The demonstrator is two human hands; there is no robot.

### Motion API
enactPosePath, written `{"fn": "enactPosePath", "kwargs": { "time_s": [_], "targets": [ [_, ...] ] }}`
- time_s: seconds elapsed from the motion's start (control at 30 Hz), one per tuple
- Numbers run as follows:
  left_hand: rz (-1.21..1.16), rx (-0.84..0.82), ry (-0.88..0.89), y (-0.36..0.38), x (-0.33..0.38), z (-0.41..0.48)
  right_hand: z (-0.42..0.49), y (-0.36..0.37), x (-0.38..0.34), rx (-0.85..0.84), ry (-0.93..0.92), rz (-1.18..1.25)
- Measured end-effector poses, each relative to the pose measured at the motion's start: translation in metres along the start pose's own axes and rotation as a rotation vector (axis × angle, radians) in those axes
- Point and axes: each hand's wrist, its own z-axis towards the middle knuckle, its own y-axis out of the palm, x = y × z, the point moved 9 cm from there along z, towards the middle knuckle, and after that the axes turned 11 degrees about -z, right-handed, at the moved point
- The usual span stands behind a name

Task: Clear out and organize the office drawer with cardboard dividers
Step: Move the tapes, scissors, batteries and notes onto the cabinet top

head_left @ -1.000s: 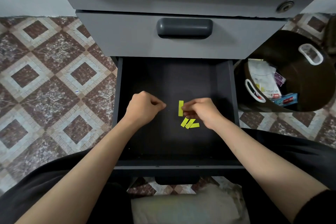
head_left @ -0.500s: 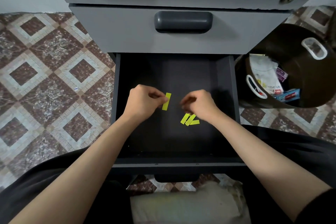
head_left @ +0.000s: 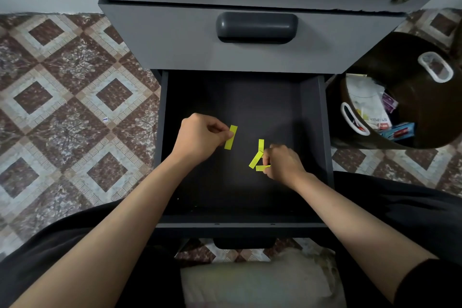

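A person's left hand (head_left: pixel 202 137) pinches one yellow paper strip (head_left: pixel 231 137). The right hand (head_left: pixel 283 164), just apart, curls its fingertips on a cluster of strips (head_left: pixel 256 159) mid-drawer. The open drawer (head_left: pixel 315 132) shows dark, bare floor out to every wall. A waste bin (head_left: pixel 400 62) stands to the right.

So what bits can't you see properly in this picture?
All in the head view:
- Yellow strips: ends hidden under the right hand, so their count is unsure.
- Single strip: partly hidden by the left hand.
- Papers in the bin: print too small and dark to read.
- Cabinet: top cut off by the upper edge.
- Cushion: cut off by the lower edge.
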Motion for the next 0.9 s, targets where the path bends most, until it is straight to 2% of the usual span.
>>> {"fn": "enactPosePath", "kwargs": {
  "time_s": [0.17, 0.4, 0.47, 0.57, 0.63, 0.9],
  "targets": [
    [0.004, -0.007, -0.003, 0.001, -0.001, 0.0, -0.004, 0.003, -0.004, -0.042, 0.054, -0.055],
    [-0.125, -0.066, -0.068, 0.007, -0.009, 0.001, -0.005, 0.01, 0.002, -0.099, 0.122, 0.125],
    [-0.193, -0.078, -0.11, 0.008, -0.013, 0.001, -0.002, 0.008, 0.006, -0.098, 0.191, 0.283],
    [-0.261, -0.092, -0.158, 0.01, -0.016, 0.0, -0.002, -0.003, 0.007, -0.098, 0.292, 0.814],
    [-0.288, -0.094, -0.178, 0.012, -0.018, -0.001, -0.005, -0.016, 0.001, -0.095, 0.27, 1.092],
    [-0.304, -0.084, -0.185, 0.017, -0.022, -0.002, -0.013, -0.041, -0.025, -0.122, 0.115, 1.365]
  ]
}}
